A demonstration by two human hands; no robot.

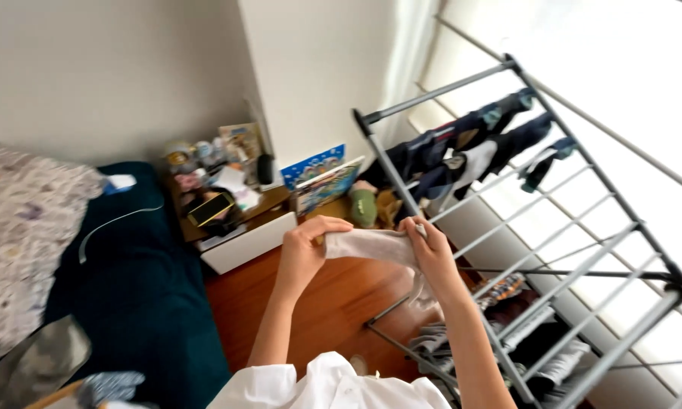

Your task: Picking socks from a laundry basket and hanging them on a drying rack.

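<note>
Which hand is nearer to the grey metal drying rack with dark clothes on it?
The right hand: it nearly overlaps the grey metal drying rack. The left hand is farther, across the pale sock that both hold.

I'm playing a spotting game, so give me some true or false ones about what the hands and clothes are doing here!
1. Both hands, left and right, hold a pale grey sock. True.
2. The grey metal drying rack is bare. False: dark clothes hang on it.
3. The floor is green carpet. False: it is brown wooden floor.
4. A dark blue bed cover lies on the left. True.
</note>
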